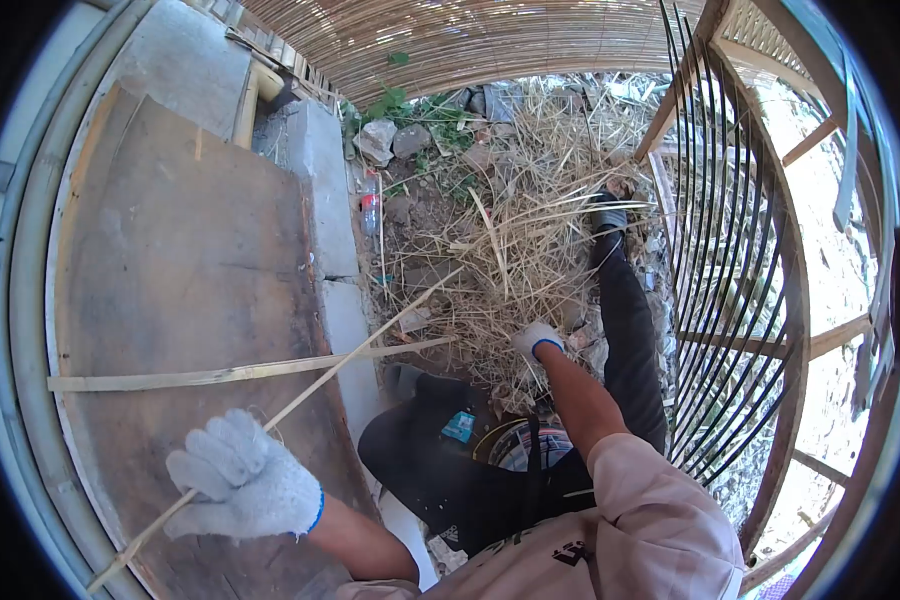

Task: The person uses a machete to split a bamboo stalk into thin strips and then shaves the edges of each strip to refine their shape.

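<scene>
My left hand, in a whitish work glove with a blue cuff, is closed round a long thin bamboo strip. The strip slants from the lower left up toward the straw. A second, wider flat bamboo strip lies across the brown board, beyond the left hand. My right hand, gloved the same way, is down at the near edge of a heap of loose straw and bamboo shavings. Its fingers look curled, and whatever they hold is hidden.
Concrete blocks edge the board. Beyond them lie a red-labelled plastic bottle and stones. A slatted wooden frame stands at right, a reed screen at the back. A blue packet lies near my legs.
</scene>
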